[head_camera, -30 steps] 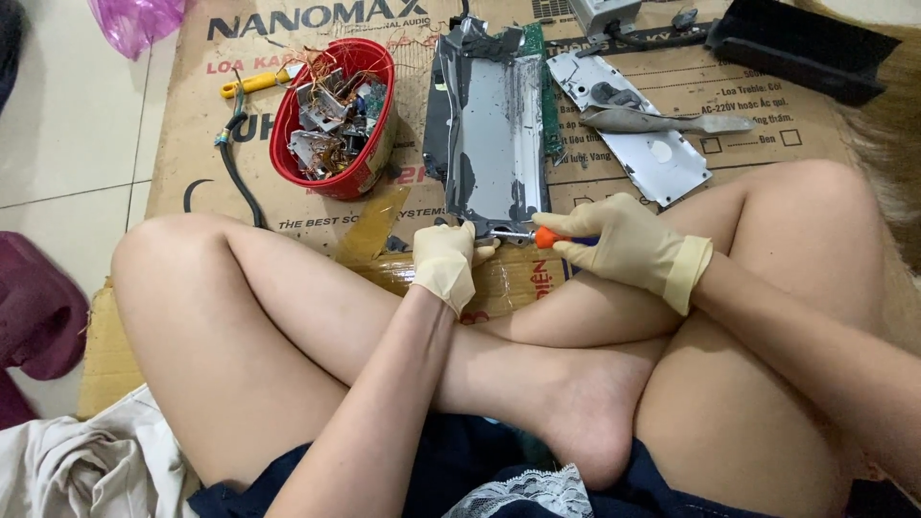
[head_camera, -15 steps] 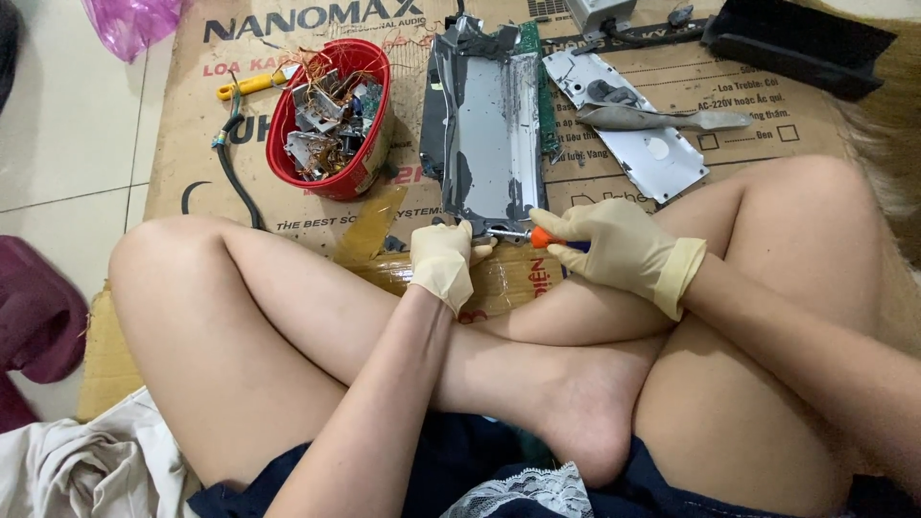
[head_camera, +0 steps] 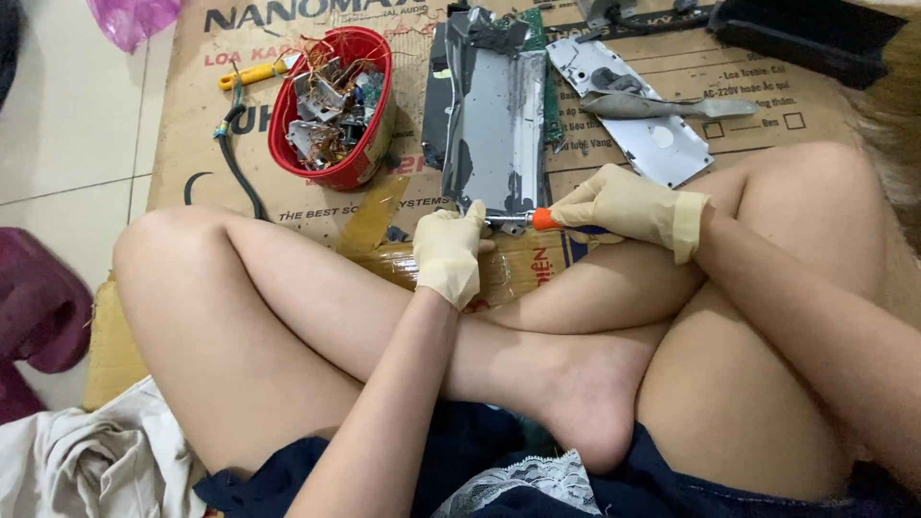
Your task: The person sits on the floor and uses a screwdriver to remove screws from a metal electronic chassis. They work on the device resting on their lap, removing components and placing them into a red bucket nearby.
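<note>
Grey sheet metal makes up the long chassis (head_camera: 499, 125) that is lying flat on the cardboard sheet (head_camera: 192, 144), and everything else is best placed from it. At its near end the left hand (head_camera: 449, 251), in a pale rubber glove, is pressing its fingers against the chassis edge, its grip closed on that corner. Just right of the same end, the gloved right hand (head_camera: 628, 204) is keeping its grip clamped on an orange-handled screwdriver (head_camera: 545, 220), whose metal shaft is meeting the near edge of the chassis. Left of the chassis a red bowl (head_camera: 331, 105) is sitting full of copper wire and small metal scraps, with a yellow-handled tool (head_camera: 247, 74) and a dark cable (head_camera: 235, 158) beyond it. Right of the chassis a loose metal plate (head_camera: 633, 115) is lying, and a black housing (head_camera: 806, 34) is resting farther off. Crossed bare legs are crowding the space nearest the chassis. Pale floor tiles (head_camera: 67, 125) are showing left of the cardboard, beside a purple stool (head_camera: 34, 317).
</note>
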